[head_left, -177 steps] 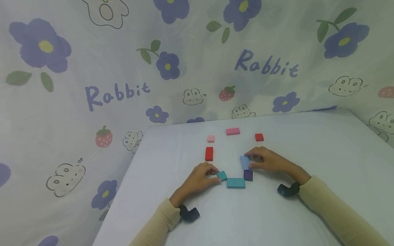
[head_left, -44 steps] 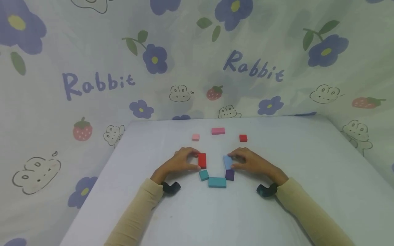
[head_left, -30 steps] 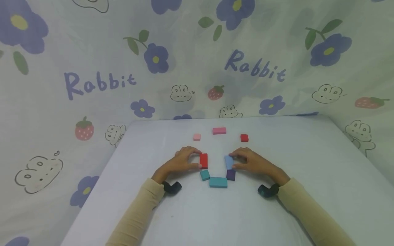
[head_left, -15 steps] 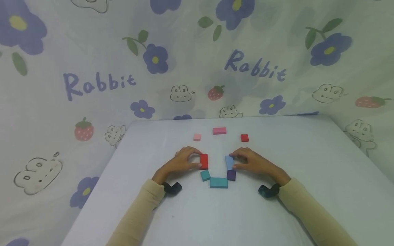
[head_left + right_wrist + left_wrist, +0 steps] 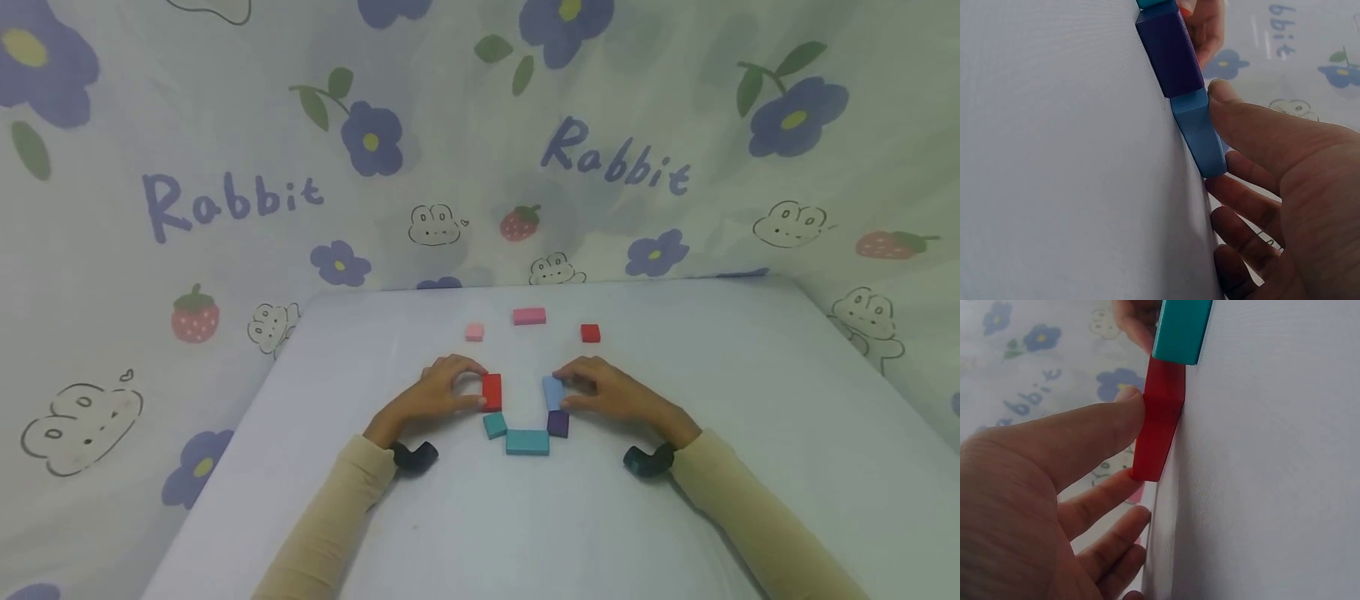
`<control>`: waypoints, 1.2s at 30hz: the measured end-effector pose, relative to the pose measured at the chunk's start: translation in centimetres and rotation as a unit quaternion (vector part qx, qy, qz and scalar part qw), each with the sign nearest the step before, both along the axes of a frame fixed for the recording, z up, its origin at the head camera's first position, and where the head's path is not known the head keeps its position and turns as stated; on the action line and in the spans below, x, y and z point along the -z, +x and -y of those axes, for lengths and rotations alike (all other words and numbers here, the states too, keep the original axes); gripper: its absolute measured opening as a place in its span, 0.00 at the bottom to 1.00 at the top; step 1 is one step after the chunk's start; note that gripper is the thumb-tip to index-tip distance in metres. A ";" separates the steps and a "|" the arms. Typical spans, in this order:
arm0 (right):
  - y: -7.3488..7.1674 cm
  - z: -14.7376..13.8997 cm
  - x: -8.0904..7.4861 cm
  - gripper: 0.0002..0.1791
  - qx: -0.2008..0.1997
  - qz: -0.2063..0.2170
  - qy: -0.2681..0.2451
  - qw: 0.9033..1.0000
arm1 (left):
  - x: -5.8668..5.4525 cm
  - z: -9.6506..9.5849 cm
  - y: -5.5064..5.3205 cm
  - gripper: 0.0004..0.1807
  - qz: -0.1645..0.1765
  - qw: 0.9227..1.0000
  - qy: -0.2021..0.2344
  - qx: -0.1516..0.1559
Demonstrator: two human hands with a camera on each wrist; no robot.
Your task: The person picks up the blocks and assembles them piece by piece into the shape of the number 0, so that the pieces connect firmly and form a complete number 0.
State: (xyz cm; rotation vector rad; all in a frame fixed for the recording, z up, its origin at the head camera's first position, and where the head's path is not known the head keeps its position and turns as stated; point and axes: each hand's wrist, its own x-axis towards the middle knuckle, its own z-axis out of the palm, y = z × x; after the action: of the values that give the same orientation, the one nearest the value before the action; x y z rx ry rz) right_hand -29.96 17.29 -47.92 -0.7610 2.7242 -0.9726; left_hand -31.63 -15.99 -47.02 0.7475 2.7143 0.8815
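My left hand [image 5: 441, 390] pinches a red rectangular block [image 5: 491, 392] between thumb and index finger, one at each end. In the left wrist view the thumb presses the end of this red block [image 5: 1159, 434], close to a teal block [image 5: 1183, 331]. Opposite, my right hand [image 5: 615, 392] grips a light blue block [image 5: 552, 392] the same way. That blue block meets a dark purple block [image 5: 558, 424] end to end, as the right wrist view shows. A small teal block [image 5: 495, 425] sits just below the red one, its corner near a longer teal block [image 5: 527, 442].
Farther back on the white table [image 5: 675, 517] lie a small light pink block [image 5: 475, 332], a longer pink block [image 5: 529, 316] and a small red block [image 5: 590, 333]. A patterned cloth [image 5: 450, 125] hangs behind. Dark wrist devices [image 5: 649, 460] stick out below both wrists.
Since the oldest frame, my left hand has left the small teal block and taken hold of the red block, which now lies nearer that teal block. The right hand stays on the light blue block.
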 end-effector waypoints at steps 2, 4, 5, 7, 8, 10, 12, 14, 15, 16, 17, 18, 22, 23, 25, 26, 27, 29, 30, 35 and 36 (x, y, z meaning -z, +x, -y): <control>-0.1 0.1 0.0 0.32 -0.003 -0.002 0.000 1.000 | 0.0 0.0 0.0 0.26 0.002 1.000 0.001 0.000; -0.1 0.1 0.0 0.32 -0.005 -0.005 -0.001 1.000 | 0.1 0.0 0.1 0.26 0.004 1.000 0.004 -0.001; 0.0 0.0 0.0 0.32 -0.006 -0.005 -0.002 1.000 | 0.1 -0.1 0.2 0.26 0.005 1.000 0.005 -0.001; 0.1 0.0 -0.1 0.31 -0.003 0.000 -0.001 1.000 | 0.1 -0.2 0.3 0.27 0.005 1.000 0.007 -0.004; 0.2 0.0 -0.2 0.30 -0.004 -0.001 -0.002 1.000 | 0.1 -0.2 0.3 0.27 0.005 1.000 0.009 -0.004; 0.3 0.0 -0.3 0.30 0.000 0.003 0.004 1.000 | 0.2 -0.3 0.4 0.27 0.004 1.000 0.009 -0.004; 0.3 0.0 -0.3 0.31 0.005 0.010 0.006 1.000 | 0.1 -0.2 0.4 0.27 0.000 1.000 0.008 -0.005; 0.2 0.0 -0.3 0.31 0.007 0.010 0.006 1.000 | 0.1 -0.2 0.4 0.27 -0.003 1.000 0.008 -0.003; 0.2 -0.1 -0.3 0.31 0.010 0.013 0.008 1.000 | 0.1 -0.2 0.4 0.27 -0.003 1.000 0.009 -0.003; 0.2 -0.1 -0.3 0.31 0.010 0.013 0.007 1.000 | 0.1 -0.2 0.4 0.27 -0.005 1.000 0.010 -0.003; 0.2 -0.1 -0.3 0.31 0.010 0.014 0.006 1.000 | 0.1 -0.2 0.4 0.27 -0.005 1.000 0.009 -0.003; 0.2 -0.1 -0.2 0.31 0.010 0.014 0.006 1.000 | 0.0 -0.2 0.4 0.27 -0.004 1.000 0.011 -0.004; 0.1 -0.1 -0.2 0.31 0.007 0.016 0.006 1.000 | 0.1 -0.1 0.4 0.27 0.000 1.000 0.013 -0.003; 0.1 -0.1 -0.1 0.31 0.006 0.016 0.006 1.000 | 0.1 -0.1 0.4 0.27 0.002 1.000 0.013 -0.003; 0.0 -0.1 -0.1 0.32 0.003 0.013 0.006 1.000 | 0.1 -0.1 0.4 0.27 0.004 1.000 0.014 -0.003; 0.0 -0.1 -0.1 0.32 0.000 0.010 0.006 1.000 | 0.1 -0.1 0.3 0.27 0.004 1.000 0.014 -0.002; 0.0 -0.1 -0.1 0.33 -0.002 0.008 0.005 1.000 | 0.1 -0.1 0.3 0.27 0.003 1.000 0.013 -0.002; 0.0 -0.1 -0.2 0.33 -0.005 0.004 0.002 1.000 | 0.1 -0.1 0.3 0.27 0.002 1.000 0.012 0.001; 0.0 -0.1 -0.2 0.33 -0.006 0.002 0.001 1.000 | 0.0 -0.1 0.2 0.27 0.002 1.000 0.011 0.002; -0.1 0.0 -0.1 0.33 -0.008 -0.003 -0.003 1.000 | -0.3 -0.1 0.2 0.27 0.006 1.000 0.003 0.003; -0.1 0.0 -0.1 0.33 -0.010 -0.006 -0.004 1.000 | -0.4 -0.1 0.2 0.26 0.006 1.000 0.000 0.003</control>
State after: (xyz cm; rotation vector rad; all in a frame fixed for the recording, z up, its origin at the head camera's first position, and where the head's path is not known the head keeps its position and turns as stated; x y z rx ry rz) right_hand -30.05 17.28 -47.84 -0.7968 2.7186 -0.9796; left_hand -31.46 -15.93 -46.67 0.7472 2.7007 0.8823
